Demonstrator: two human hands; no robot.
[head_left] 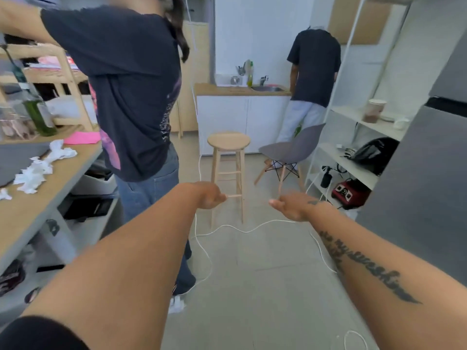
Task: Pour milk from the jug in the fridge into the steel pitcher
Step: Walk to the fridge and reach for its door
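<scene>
Both my arms reach forward over the floor. My left hand [210,196] hangs with its fingers loosely curled and holds nothing. My right hand [292,206] is blurred, its fingers are relaxed and it is empty. The grey fridge [419,188] stands at the right edge with its doors closed, an arm's length to the right of my right hand. Neither the milk jug nor the steel pitcher is in view.
A person in a dark T-shirt [131,97] stands close on the left beside a wooden counter [38,198] with crumpled tissues. A wooden stool [228,157] and grey chair [290,152] stand ahead. White cables [227,227] trail across the floor. Another person [313,72] stands at the sink. White shelves [353,147] flank the fridge.
</scene>
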